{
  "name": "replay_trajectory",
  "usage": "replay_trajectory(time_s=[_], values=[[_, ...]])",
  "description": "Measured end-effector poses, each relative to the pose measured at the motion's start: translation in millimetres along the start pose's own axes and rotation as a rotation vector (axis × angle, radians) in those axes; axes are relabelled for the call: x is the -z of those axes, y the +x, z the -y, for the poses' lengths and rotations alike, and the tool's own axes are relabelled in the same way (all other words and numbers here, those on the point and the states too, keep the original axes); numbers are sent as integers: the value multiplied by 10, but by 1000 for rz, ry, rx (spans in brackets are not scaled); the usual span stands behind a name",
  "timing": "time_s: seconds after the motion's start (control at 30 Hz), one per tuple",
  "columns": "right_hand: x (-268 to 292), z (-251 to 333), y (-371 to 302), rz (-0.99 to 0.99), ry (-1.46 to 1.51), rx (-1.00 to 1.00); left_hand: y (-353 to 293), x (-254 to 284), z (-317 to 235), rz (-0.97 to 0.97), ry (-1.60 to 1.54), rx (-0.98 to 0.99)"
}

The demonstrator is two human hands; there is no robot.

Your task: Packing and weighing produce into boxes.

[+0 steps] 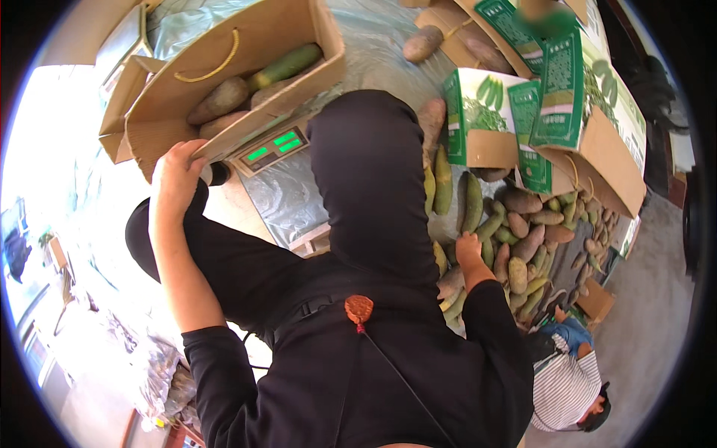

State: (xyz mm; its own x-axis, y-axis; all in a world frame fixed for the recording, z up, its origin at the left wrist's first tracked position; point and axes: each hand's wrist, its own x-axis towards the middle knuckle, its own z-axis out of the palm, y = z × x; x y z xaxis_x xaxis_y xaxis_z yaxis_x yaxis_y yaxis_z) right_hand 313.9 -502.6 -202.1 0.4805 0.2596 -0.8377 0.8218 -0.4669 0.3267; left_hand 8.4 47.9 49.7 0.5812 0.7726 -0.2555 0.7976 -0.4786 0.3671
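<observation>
My left hand (178, 173) is closed over the near rim of a tall cardboard carton (233, 142) with a yellow cord handle. Inside it lie several thick cucumbers, one green cucumber (287, 66) and some brown ones (228, 101). The carton rests on a scale with a lit green display (274, 147). Down to the right, my right hand (470, 252) is in a pile of green and brown cucumbers (529, 243). Its fingers are curled at the lower end of a dark green cucumber (471, 201); the fingertips are partly hidden.
Green and white printed cartons (556, 112) stand open at the upper right, beside the pile. A brown cucumber (423, 43) lies apart on plastic sheeting (373, 45). My bent knee (366, 149) rises between scale and pile. Another person in a striped shirt (567, 388) is at the lower right.
</observation>
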Motion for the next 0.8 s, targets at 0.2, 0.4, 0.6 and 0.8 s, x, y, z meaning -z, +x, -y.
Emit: replay_trajectory(time_s=[0.2,0.4,0.6,0.8], values=[[471,-72,-184,-79,46,54,-19,35,-80,-2,2,2],[1533,-252,-732,-313,421,156,-21,14,23,-13,27,19],[2895,-235,-1163,-819,817,334,-69,45,32,-22,48,39],[4154,-197,-1696,-1271,963,529,-57,46,33,-20,38,5]])
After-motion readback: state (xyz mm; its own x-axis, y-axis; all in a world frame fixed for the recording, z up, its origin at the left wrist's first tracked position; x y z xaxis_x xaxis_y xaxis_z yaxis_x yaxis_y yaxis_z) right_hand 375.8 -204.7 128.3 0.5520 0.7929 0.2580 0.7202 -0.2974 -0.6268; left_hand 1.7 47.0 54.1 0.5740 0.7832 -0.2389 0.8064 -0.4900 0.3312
